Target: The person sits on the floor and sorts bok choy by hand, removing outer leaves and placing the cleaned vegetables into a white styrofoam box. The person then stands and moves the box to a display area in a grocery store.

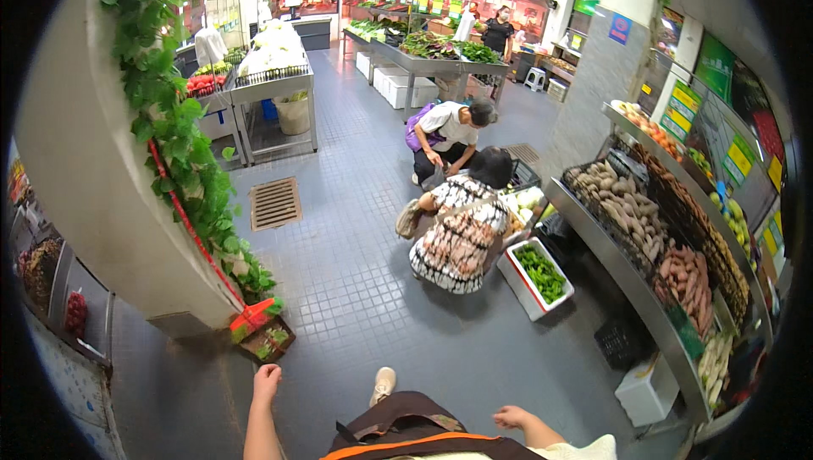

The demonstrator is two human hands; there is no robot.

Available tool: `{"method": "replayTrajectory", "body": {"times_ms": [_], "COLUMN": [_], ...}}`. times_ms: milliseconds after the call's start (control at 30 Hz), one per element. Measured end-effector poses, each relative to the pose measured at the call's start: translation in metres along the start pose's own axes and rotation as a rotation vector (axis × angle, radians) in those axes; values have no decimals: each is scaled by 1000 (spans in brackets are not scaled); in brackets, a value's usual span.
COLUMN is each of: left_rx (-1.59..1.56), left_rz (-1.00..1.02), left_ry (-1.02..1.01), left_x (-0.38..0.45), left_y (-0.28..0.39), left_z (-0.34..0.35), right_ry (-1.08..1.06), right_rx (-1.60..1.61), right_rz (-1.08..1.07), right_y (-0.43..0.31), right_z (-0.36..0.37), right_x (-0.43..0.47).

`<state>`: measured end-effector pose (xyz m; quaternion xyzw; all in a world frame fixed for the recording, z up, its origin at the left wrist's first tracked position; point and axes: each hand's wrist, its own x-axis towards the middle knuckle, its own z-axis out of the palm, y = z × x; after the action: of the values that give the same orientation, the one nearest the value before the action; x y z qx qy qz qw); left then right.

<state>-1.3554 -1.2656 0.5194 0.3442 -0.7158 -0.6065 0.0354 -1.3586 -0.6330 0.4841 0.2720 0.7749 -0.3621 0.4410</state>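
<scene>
My left hand [267, 379] hangs in a loose fist at the lower left, with no object visible in it. Closest to it are a red broom [255, 315] and a dustpan [269, 340] holding leafy scraps, both apart from my fingers. At the lower right, my right hand [510, 417] has its fingers curled and shows nothing held. Between my arms are a dark apron [406, 412] with an orange edge and one light shoe [383, 385] on the tiled floor [343, 307]. Ahead to the right stands a white foam box [524, 292] of green peppers [540, 273].
Two people [458, 225] crouch ahead beside low produce boxes. A metal vegetable rack [625, 282] lines the right, with a foam box [646, 391] beneath. A vine-covered pillar [120, 174] stands left. Floor grate [275, 203] and produce stands [406, 61] lie farther ahead; another person [498, 35] stands behind.
</scene>
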Motion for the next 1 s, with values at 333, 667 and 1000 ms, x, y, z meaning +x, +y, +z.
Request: {"method": "replayTrajectory", "body": {"times_ms": [333,667,1000], "left_rx": [364,530,162], "left_rz": [-572,-618,182], "left_ry": [-276,-297,-79], "left_x": [123,483,1032], "left_y": [3,103,516], "left_z": [68,123,260], "right_ry": [215,237,-17], "right_rx": [-203,-283,551], "right_rz": [-762,-874,628], "right_y": [-540,-796,-677], "right_z": [-97,-107,-196], "right_x": [178,361,479]}}
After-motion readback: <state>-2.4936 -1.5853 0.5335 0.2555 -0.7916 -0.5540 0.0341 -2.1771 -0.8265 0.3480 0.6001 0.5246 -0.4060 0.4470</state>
